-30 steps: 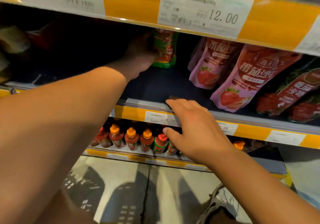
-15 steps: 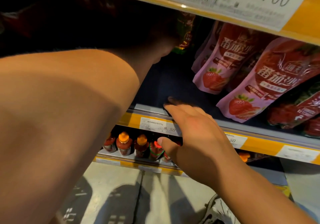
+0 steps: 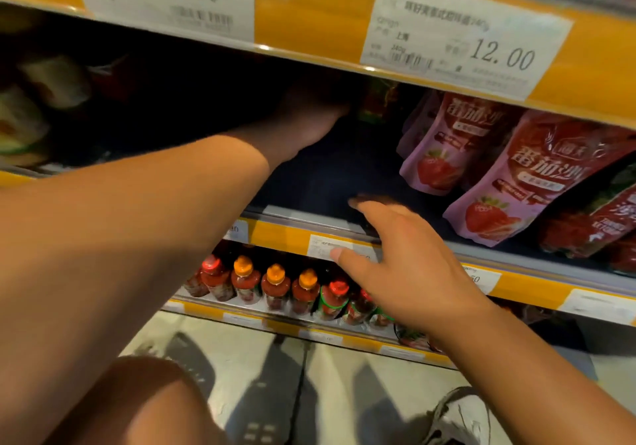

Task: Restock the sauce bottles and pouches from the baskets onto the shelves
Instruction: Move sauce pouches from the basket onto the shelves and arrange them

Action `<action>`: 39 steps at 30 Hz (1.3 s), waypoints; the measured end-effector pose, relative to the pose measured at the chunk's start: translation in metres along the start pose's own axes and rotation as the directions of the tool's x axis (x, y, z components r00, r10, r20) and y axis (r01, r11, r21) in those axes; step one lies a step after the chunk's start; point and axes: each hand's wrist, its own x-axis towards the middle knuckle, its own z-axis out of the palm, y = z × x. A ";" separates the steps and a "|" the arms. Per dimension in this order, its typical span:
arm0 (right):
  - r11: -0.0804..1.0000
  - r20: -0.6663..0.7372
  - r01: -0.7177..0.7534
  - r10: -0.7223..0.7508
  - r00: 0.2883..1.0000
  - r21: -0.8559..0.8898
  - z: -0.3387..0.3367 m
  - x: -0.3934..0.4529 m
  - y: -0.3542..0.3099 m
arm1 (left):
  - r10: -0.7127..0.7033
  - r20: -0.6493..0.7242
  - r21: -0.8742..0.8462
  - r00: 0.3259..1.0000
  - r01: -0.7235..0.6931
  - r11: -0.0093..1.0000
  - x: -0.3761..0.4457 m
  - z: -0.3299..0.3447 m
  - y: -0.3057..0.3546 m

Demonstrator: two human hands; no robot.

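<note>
Head view: upright green-red pouch (image 3: 373, 107) in left hand (image 3: 309, 117), long axis vertical.

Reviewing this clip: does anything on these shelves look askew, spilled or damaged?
Nothing spilled or torn shows. The pink tomato-sauce pouches lean left against one another rather than standing upright, beside a bare stretch of the middle shelf. The bottles below stand upright in a row. The shelf's dark left end is unreadable.
</note>
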 end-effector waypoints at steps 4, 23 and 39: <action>1.000 -0.030 0.015 -0.014 0.999 0.020 -0.002 0.004 -0.017 | -0.005 0.067 0.074 0.998 0.000 0.997 -0.042 -0.045 -0.021; 0.861 0.106 0.319 -0.388 0.915 0.396 0.030 -0.026 -0.256 | -0.459 -0.395 -0.034 0.796 0.486 0.873 -0.444 -0.308 -0.111; 0.928 0.636 0.231 -0.370 0.677 0.294 0.197 -0.059 -0.472 | -0.885 -0.437 -0.183 0.160 0.948 0.262 -0.621 -0.336 -0.225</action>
